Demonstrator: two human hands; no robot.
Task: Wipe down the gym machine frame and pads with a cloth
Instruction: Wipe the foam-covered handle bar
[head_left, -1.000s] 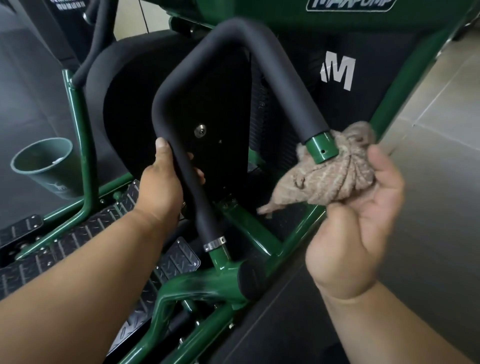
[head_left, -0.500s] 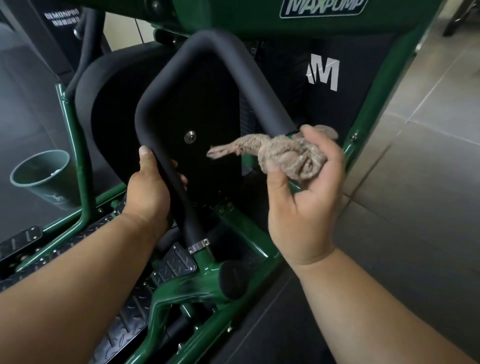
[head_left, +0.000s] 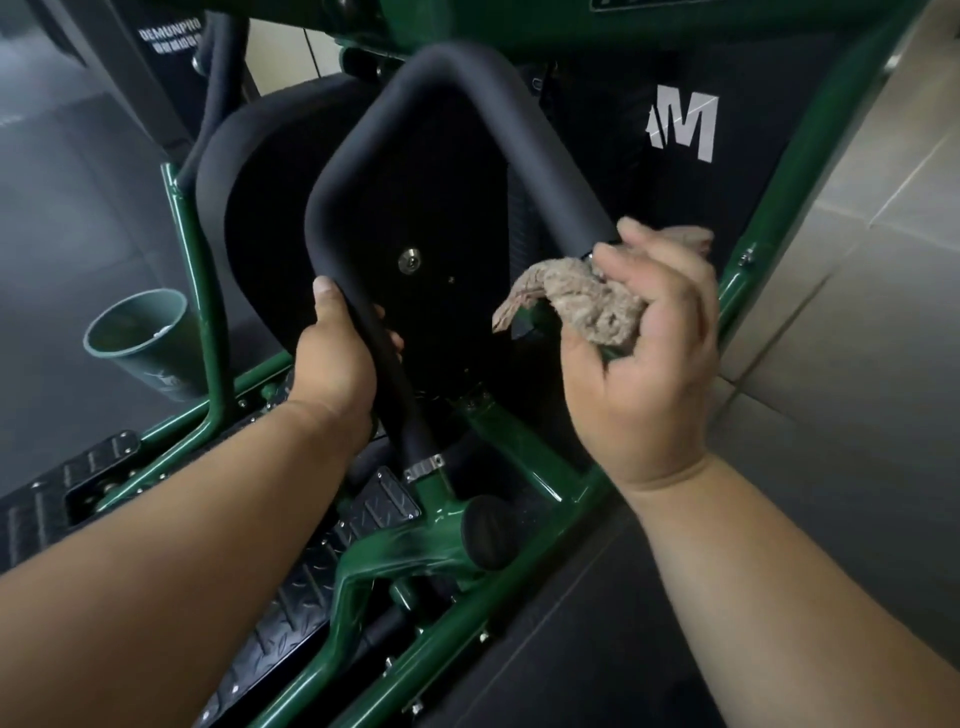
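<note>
Cloth (head_left: 587, 301) slid down handle (head_left: 540, 140), right hand (head_left: 644, 353) clutching; left hand (head_left: 337, 358) grips handle; "DEMUNPRO" label (head_left: 169, 34).

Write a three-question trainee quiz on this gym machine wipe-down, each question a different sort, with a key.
1. True or false: the left hand holds the cloth.
2. Which hand has its grip on the black padded handle?
A. left
B. right
C. both
3. Fill in: the cup beside the green frame stands on the ____.

Key:
1. False. The right hand holds the bunched cloth at the lower end of the handle's right leg.
2. A
3. floor
</note>
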